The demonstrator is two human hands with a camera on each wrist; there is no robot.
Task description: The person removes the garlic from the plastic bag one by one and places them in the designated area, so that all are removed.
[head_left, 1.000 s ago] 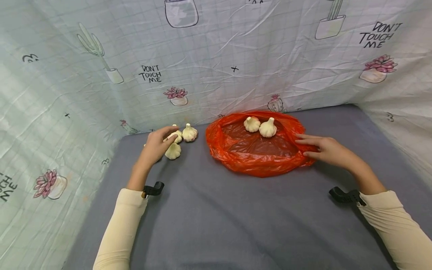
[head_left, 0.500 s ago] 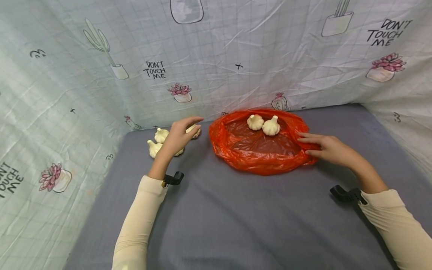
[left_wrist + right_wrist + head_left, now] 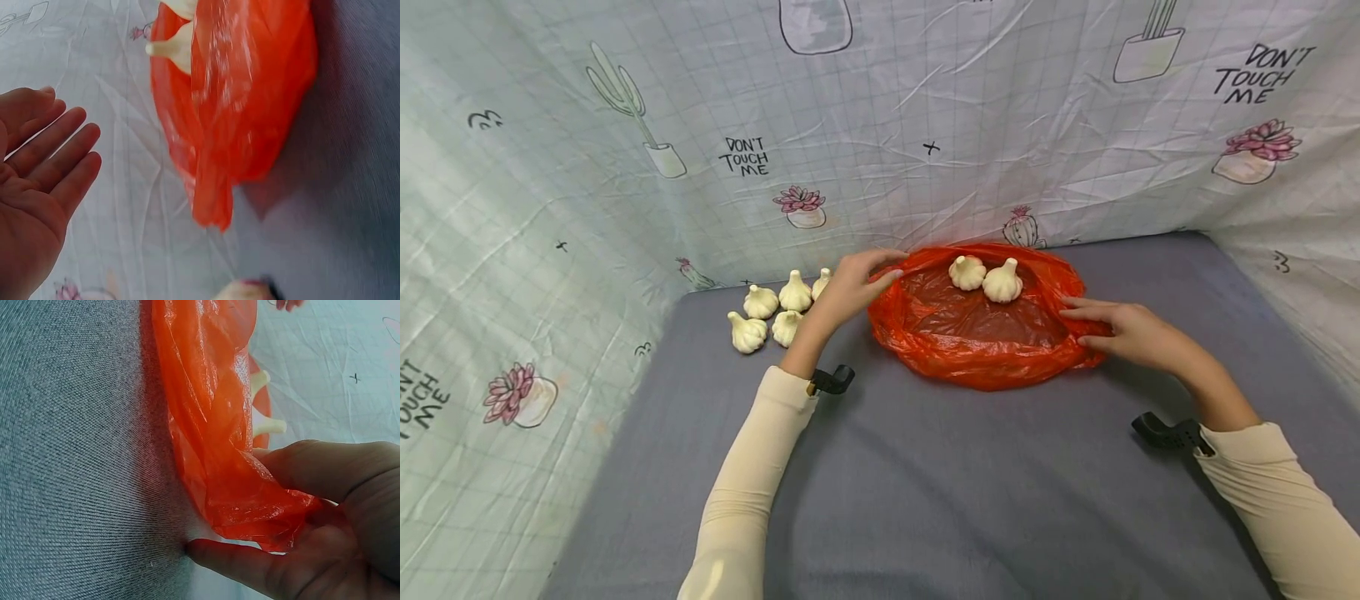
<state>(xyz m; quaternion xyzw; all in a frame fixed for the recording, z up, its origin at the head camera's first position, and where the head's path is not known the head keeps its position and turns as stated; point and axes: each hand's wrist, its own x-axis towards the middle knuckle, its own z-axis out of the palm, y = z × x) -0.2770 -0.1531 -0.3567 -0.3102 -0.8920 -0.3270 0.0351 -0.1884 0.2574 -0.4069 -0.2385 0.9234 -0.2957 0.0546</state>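
A red plastic bag (image 3: 977,367) lies with its mouth spread wide on the grey cloth. Inside it, at the far side, sit two garlic bulbs (image 3: 1003,282). My left hand (image 3: 850,287) hovers by the bag's left rim with fingers extended and nothing held. The left wrist view has that hand (image 3: 44,175) apart from the bag. At the opposite end my right hand (image 3: 1131,333) holds the bag's right edge. Up close, the red plastic (image 3: 250,506) passes between its thumb and fingers (image 3: 237,559), one fingertip reaching down to the cloth.
Several more garlic bulbs (image 3: 748,333) stand grouped at the back left, one partly behind my left hand. A printed white curtain (image 3: 880,150) rises behind the table (image 3: 940,483) and along its sides.
My left hand has moved right from over the garlic group to the bag's left rim, carrying nothing. My right hand stays at the bag's right edge. The view has shifted slightly.
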